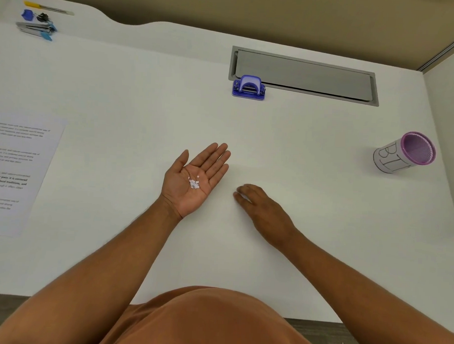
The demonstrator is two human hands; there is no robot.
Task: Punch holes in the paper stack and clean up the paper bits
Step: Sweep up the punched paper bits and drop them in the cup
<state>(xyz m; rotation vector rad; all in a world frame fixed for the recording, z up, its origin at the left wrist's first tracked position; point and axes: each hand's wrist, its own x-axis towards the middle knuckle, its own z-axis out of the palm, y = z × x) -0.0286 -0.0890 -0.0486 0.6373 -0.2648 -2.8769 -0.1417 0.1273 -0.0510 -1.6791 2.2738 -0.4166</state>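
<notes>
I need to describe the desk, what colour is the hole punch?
The hole punch is blue-purple with a paler lilac handle, seen in the head view.

The work surface is a white desk (pixel 146 97) with a curved far edge and a grey cable-tray lid (pixel 304 75) recessed into it. A blue hole punch (pixel 249 87) stands beyond the open palm, touching the lid's near-left corner. A printed paper stack (pixel 17 169) lies well left of the palm at the desk edge. A stapler (pixel 36 30), binder clips (pixel 34 16) and a yellow utility knife (pixel 47 8) occupy the far-left corner. A pink-rimmed mesh cup (pixel 405 153), wrapped in a hand-lettered paper label, stands far right.
</notes>
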